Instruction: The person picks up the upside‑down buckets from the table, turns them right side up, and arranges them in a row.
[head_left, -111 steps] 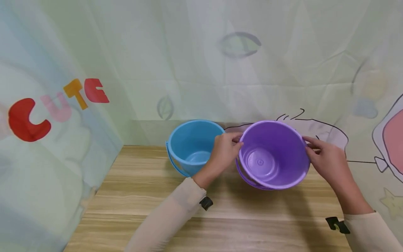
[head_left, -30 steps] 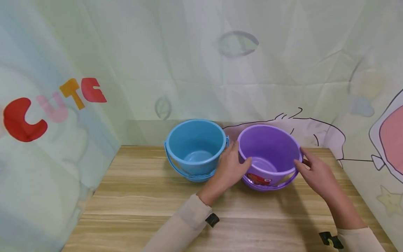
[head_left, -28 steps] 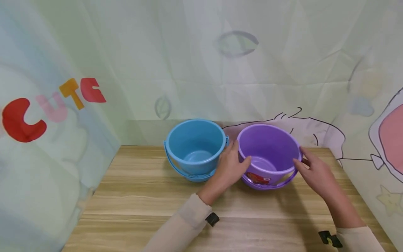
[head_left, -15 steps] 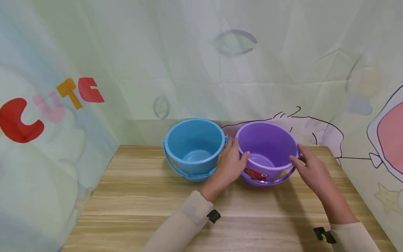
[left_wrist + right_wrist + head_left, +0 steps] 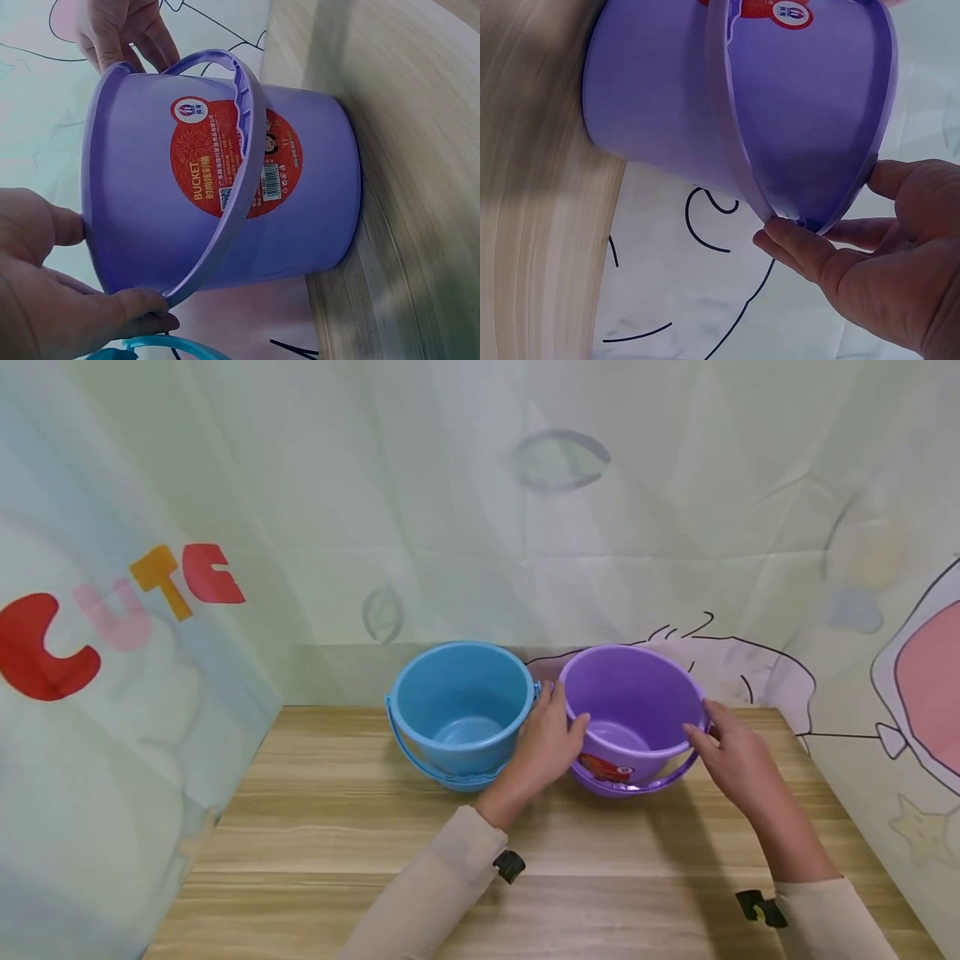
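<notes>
A purple plastic bucket (image 5: 633, 702) with a red label stands upright at the back of the wooden table, its carrying handle hanging down at the front. My left hand (image 5: 549, 735) grips its left side, thumb at the rim and fingers by the handle's joint, as the left wrist view shows. On the opposite side, my right hand (image 5: 907, 247) pinches the rim around the other joint. Close to the left sits a light blue bucket (image 5: 457, 693), its handle also lowered; the back of my left hand overlaps its right edge in the head view. Both buckets' insides look bare.
The wooden table (image 5: 322, 860) runs up to a pale printed curtain (image 5: 450, 527) behind the buckets. More printed cloth hangs at the left and right edges. Each sleeve cuff carries a small black strap piece.
The purple bucket, earlier tilted toward me, has come upright and shifted slightly left and back, nearer the blue bucket. Both hands moved along with it. The blue bucket stays in place.
</notes>
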Tool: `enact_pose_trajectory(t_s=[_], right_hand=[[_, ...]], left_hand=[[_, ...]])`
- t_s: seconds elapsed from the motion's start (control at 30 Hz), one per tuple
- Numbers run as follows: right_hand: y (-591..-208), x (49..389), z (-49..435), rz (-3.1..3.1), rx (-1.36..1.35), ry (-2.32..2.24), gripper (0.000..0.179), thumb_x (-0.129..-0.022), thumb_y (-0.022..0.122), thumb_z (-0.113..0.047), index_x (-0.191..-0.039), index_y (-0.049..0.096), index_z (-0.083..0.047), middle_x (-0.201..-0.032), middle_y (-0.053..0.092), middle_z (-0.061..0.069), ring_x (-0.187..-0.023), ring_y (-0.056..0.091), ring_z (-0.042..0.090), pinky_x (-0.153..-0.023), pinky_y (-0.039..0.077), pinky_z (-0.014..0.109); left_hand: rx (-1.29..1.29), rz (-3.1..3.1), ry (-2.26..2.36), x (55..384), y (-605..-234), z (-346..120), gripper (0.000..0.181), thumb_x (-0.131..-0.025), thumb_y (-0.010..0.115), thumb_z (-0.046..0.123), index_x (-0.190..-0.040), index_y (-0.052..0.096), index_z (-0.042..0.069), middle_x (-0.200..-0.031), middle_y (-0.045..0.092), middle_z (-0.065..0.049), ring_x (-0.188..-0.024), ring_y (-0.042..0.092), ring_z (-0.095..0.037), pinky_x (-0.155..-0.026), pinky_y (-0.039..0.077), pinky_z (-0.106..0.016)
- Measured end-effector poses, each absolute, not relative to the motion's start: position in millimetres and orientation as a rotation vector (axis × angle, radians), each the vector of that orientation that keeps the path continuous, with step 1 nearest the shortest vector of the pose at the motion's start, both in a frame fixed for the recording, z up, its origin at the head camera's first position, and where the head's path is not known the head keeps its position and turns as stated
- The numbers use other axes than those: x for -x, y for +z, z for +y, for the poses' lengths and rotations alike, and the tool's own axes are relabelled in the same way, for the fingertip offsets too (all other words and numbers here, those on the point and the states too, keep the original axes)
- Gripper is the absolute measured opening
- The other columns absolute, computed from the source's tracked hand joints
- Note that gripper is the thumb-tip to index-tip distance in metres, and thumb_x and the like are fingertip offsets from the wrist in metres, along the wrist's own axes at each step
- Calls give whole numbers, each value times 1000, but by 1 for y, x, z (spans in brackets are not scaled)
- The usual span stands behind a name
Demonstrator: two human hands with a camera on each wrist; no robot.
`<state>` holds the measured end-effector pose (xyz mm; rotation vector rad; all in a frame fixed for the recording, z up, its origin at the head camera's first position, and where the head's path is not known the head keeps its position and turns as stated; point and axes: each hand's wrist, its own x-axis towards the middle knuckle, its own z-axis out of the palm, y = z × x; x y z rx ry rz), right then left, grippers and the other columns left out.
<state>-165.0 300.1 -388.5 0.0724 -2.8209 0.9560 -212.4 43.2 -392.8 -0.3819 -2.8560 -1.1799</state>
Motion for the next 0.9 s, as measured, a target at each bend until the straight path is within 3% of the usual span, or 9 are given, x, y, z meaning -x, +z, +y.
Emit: enact_pose_trajectory(t_s=[0.4,0.7,0.9], right_hand=[[-389,165,300,-2835,-53,946,66,-108,52,-30,-154,31,14,-144,47,42,-130,50,60,-105,44,69],[-390,164,301,-2809,-19,942,64,-108,53,-30,-153,35,12,-143,50,40,-128,53,58,-102,47,68],[-391,166,299,-2779,-18,924,60,-108,54,-25,-150,39,14,-142,50,40,-124,56,59,-94,54,63]], left_hand=[[357,-2862,-1159,211,-393,46,70,-106,55,34,-160,29,-2,-168,24,-24,-157,23,-34,-127,26,-50],[357,-2874,-697,205,-388,57,59,-108,53,38,-153,46,1,-161,40,-23,-140,53,-37,-109,51,-48],[380,-2836,-595,206,-387,56,54,-106,56,38,-146,56,0,-153,50,-23,-123,66,-38,-102,56,-45]])
